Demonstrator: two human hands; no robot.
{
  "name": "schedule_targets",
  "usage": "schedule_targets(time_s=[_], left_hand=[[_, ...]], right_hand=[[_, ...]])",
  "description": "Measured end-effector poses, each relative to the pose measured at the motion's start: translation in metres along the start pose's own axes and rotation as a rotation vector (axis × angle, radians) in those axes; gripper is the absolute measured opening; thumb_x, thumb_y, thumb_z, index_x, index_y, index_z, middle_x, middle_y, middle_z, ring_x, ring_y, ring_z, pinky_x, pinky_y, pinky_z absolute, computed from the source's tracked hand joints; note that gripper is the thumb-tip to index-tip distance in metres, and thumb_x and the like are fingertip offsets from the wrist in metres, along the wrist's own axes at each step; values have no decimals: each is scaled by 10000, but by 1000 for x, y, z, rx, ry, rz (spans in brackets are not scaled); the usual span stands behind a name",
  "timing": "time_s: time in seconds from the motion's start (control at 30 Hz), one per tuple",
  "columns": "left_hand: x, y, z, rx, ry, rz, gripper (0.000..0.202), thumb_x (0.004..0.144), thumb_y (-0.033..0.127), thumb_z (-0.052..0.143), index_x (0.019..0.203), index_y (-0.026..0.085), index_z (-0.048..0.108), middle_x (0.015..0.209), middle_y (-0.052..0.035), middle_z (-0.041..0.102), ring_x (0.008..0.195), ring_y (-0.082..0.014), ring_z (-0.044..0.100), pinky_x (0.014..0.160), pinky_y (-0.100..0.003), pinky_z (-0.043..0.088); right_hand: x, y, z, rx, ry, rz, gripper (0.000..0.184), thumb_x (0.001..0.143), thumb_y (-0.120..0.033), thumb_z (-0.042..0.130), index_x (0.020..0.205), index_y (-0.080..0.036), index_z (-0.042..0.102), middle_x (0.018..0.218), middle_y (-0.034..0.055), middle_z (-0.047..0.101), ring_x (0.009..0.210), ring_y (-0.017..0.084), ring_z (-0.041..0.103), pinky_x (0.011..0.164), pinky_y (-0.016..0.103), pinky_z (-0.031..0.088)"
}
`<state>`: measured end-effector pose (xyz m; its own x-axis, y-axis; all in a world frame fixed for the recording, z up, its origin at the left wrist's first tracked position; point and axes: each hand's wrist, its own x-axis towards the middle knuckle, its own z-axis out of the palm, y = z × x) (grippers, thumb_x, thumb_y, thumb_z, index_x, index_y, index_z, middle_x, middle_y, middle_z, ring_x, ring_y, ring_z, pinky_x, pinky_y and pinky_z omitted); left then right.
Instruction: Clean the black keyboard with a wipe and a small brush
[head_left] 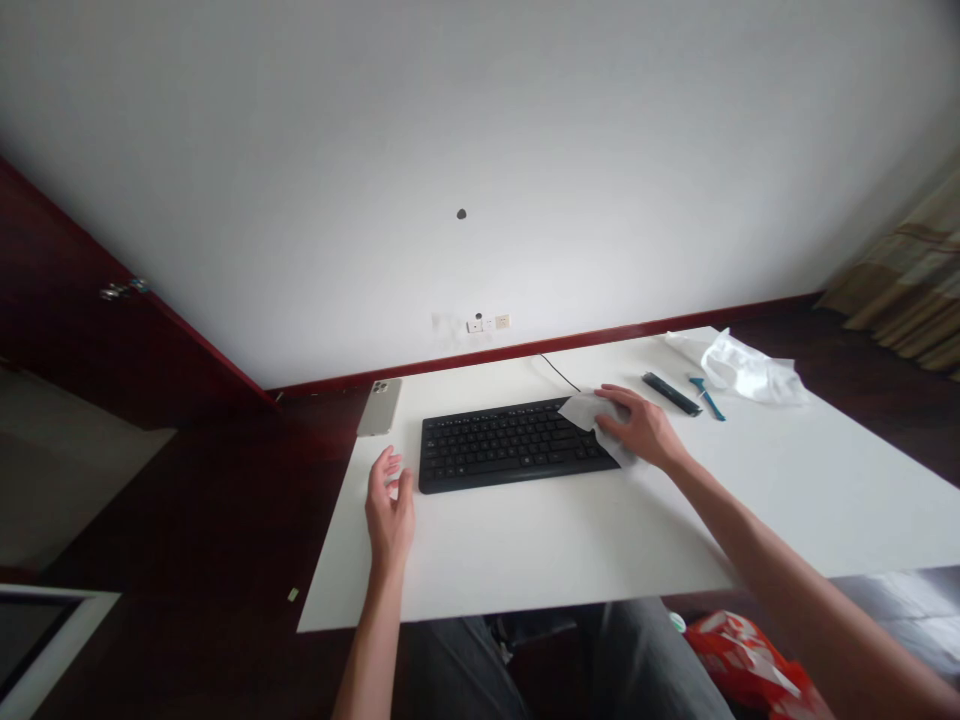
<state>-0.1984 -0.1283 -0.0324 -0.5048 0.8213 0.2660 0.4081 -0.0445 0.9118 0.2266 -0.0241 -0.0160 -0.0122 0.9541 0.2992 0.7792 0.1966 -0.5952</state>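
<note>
A black keyboard (510,443) lies on the white table (787,490), its cable running off toward the wall. My right hand (639,425) presses a white wipe (589,410) onto the keyboard's right end, fingers curled over it. My left hand (388,505) hovers just left of the keyboard, fingers loosely apart, holding nothing.
A phone (379,406) lies face down at the table's far left corner. At the far right lie a black bar-shaped item (671,392), a blue tool (708,398) and a crumpled white plastic bag (742,368). A red bag (742,660) sits on the floor below.
</note>
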Motion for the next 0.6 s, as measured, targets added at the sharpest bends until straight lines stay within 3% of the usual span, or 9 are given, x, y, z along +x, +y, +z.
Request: schedule_targets(time_s=[0.3, 0.47, 0.6], left_hand=[[-1, -2, -1, 1, -12, 12, 459, 957, 388, 600, 1392, 241, 579, 1291, -122, 664, 1176, -252, 632, 969, -373, 532], [0, -1, 0, 9, -5, 21, 448, 957, 385, 602, 1381, 241, 589, 1278, -121, 672, 1175, -254, 638, 967, -375, 534], [-1, 0, 0, 7, -2, 12, 447, 954, 373, 606, 1381, 243, 590, 1281, -119, 671, 1176, -253, 637, 971, -376, 531]], right_hand=[[-27, 7, -18, 153, -29, 58, 430, 844, -470, 690, 1246, -328, 744, 1458, 24, 651, 1272, 358, 651, 1091, 517, 516], [-9, 8, -15, 203, -25, 61, 490, 855, -478, 693, 1307, -291, 715, 1443, 66, 660, 1237, 370, 665, 1061, 544, 534], [8, 6, -13, 208, -24, 113, 519, 854, -482, 698, 1322, -260, 719, 1309, 94, 732, 1162, 362, 686, 1018, 555, 544]])
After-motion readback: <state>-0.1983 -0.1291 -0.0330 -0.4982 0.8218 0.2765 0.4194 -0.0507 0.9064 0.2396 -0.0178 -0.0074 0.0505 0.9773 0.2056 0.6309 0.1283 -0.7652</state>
